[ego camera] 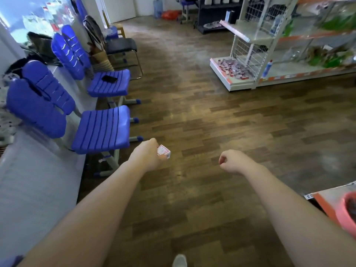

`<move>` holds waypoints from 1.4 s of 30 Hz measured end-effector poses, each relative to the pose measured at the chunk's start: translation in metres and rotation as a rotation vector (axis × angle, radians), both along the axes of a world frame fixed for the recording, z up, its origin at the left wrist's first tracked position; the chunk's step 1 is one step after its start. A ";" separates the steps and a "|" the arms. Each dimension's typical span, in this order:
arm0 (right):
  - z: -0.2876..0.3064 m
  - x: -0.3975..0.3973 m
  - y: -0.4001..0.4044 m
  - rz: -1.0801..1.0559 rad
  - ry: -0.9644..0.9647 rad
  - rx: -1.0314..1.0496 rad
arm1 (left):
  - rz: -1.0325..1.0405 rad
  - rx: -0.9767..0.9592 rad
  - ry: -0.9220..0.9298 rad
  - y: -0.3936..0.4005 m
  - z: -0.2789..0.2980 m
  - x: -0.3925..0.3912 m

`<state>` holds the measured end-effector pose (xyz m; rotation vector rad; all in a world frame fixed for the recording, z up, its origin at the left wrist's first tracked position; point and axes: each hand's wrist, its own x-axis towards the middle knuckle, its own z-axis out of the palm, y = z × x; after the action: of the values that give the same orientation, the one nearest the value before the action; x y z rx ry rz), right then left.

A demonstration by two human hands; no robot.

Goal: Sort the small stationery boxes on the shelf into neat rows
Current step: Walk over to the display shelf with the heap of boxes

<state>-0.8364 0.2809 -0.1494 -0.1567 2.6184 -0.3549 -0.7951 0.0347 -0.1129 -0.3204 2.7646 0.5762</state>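
Left hand (147, 154) gripping a small white box (164, 151) at frame centre, right hand (232, 161) loosely curled and empty, box pile (232, 69) on low shelf (219, 71), upper right

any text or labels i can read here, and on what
None can be read.
Box in the left hand: red print and a barcode, too small to read.
Boxes heaped on the bottom shelf: print too blurred.
Bottle label: blurred.
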 end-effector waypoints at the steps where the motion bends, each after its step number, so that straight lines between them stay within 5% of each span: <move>1: -0.001 -0.011 -0.002 -0.008 -0.002 -0.002 | -0.010 -0.006 0.003 -0.002 0.001 -0.011; 42: -0.001 -0.543 0.019 -0.070 -0.005 -0.010 | -0.050 -0.010 0.054 0.012 -0.010 -0.563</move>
<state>-1.3794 0.2996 -0.1502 -0.0683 2.6228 -0.3919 -1.3585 0.0469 -0.1229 -0.2407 2.8189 0.5668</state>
